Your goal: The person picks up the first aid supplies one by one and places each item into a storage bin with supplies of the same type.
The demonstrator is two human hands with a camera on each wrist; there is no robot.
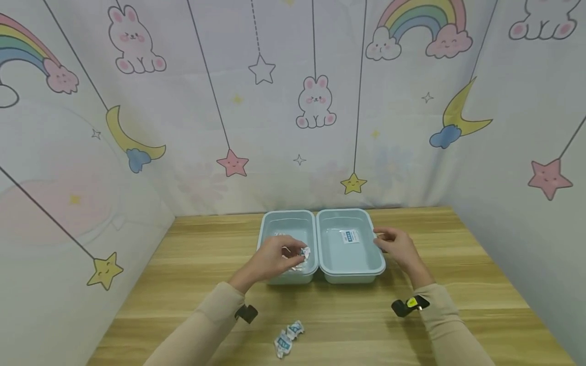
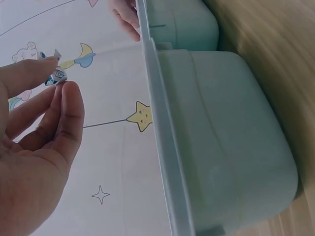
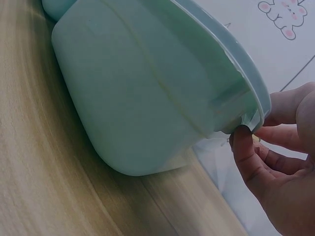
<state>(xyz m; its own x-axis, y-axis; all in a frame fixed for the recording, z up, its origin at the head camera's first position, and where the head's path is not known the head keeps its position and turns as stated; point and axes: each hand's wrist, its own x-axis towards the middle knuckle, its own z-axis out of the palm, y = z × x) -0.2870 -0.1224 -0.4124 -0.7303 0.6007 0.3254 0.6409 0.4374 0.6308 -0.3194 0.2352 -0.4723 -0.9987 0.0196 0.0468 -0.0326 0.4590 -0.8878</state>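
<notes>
Two hands at work over two bins on a table (image 1: 206,295). The left hand (image 1: 276,254) was poised above the left bin (image 1: 264,239), its thumb and fingertips drawn narrowly together on a small crumpled packet (image 1: 305,251). The packet lay at the fingertips, on the side toward the right bin (image 1: 380,267), and projected away from the palm. In the left wrist view, one corner stood up past the thumb and a printed part emerged below it; the thumb covered the middle, so the long axis could not be told.

The right hand (image 1: 399,248) held the right bin by the rim of its right side, fingers curled, with one digit against the underside of the rim.

The bins stood upright side by side, rims adjoining, long axes running away from the person and short ends facing the person. In the right bin, a flat packet (image 1: 350,236) lay toward the far end, its longer dimension roughly crosswise. White pieces, partly hidden by the left hand, lay in the left bin.

On the table nearer the person lay two crumpled packets (image 1: 283,344), close together, the pair slanting from near left to far right; the nearer one was elongated roughly front to back.
</notes>
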